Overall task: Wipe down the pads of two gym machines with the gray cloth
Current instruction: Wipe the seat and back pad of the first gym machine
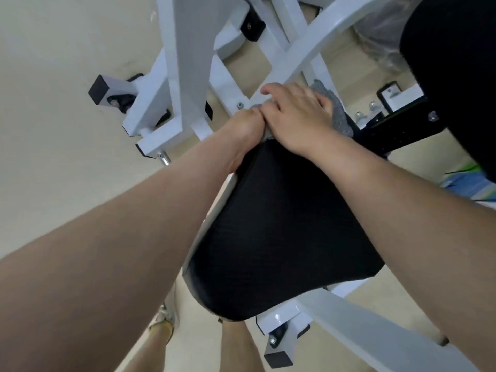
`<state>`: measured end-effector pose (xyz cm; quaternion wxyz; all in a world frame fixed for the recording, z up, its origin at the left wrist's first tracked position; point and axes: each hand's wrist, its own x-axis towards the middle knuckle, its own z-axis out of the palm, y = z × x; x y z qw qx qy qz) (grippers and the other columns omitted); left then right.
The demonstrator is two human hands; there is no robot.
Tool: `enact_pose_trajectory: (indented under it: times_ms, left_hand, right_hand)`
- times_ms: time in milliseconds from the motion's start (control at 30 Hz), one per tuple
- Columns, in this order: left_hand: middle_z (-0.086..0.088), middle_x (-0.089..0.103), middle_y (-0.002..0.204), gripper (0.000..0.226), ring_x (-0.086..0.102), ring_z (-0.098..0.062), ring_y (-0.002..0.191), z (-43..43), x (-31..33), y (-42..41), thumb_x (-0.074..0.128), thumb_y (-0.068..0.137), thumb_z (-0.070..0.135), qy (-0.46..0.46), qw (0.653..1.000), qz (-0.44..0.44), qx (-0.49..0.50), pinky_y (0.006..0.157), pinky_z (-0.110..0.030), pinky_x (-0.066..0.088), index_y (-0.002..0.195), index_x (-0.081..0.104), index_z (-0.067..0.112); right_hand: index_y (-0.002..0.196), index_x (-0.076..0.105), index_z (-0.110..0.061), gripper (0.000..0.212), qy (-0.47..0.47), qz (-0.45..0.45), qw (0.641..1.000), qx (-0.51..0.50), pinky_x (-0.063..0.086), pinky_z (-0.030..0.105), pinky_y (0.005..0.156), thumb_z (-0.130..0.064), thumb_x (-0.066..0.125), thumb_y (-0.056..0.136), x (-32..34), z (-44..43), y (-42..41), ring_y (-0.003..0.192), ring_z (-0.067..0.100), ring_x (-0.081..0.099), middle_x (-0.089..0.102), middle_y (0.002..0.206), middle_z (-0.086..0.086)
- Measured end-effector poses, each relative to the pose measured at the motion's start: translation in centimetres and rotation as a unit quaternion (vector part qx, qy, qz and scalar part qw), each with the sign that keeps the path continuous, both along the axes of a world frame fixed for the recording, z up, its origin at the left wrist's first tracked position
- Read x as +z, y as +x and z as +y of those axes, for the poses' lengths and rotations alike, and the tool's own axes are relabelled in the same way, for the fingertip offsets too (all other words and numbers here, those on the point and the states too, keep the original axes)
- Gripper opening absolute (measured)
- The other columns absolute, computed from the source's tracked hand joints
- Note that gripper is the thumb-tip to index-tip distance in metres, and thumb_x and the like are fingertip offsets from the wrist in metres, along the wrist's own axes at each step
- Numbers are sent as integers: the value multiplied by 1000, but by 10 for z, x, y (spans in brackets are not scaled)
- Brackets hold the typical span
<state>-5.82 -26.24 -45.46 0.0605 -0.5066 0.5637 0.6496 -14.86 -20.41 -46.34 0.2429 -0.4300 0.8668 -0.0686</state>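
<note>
Item: gray cloth (340, 117), at the far end of the black seat pad (281, 226), pressed under my right hand (295, 118), fingers flat. My left hand (245, 132): pad's far-left edge, fingers hidden, grasp unclear. Method: even palm pressure, overlapping strokes nearward.

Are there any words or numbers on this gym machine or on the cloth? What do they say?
None can be read.
The black pad, the white frame and the gray cloth show no words, labels or numbers.
The blue and green thing at the right edge shows only blurred stripes of colour.
</note>
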Motion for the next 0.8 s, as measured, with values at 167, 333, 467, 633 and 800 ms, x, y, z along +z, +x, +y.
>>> enact_pose_trajectory:
  times_ms: [167,333,467,633,800]
  left_hand:
    - [-9,58,120,34,54,-24,105,-17,2,-44,34,97,21,-100,973,-92,-186,91,-33,44,120,57,14]
    - [-12,39,149,44,37,-26,134,-6,7,-95,23,103,25,-232,895,-138,-355,107,-34,26,139,43,11]
    - [-11,32,153,49,32,-27,138,19,3,-125,17,105,32,-303,788,-141,-517,110,-38,24,147,31,14]
    - [-12,42,143,53,34,-36,134,65,-1,-117,17,98,46,-453,623,-114,-628,107,-51,22,140,36,18]
    - [-2,37,149,43,20,-24,143,136,-4,-82,28,99,30,-441,638,77,-627,118,-43,12,139,38,17]
  right_hand:
    - [112,57,-21,44,27,-8,999,-23,29,43,98,-34,19,95,-7,2,-39,120,28,43,54,124,9]
    - [97,48,-21,33,4,-48,994,-99,32,36,76,-35,19,99,-11,37,-68,106,31,50,57,123,15]
    - [128,47,-15,45,-62,16,986,-156,41,39,86,-39,22,99,-19,79,-47,114,28,53,56,129,7]
    - [147,28,-9,55,-47,44,977,-202,22,40,116,-34,29,98,-21,135,-20,141,23,28,32,153,8]
    - [135,45,-5,53,-20,76,965,-250,37,38,107,-26,33,88,-1,204,15,126,29,45,50,136,13]
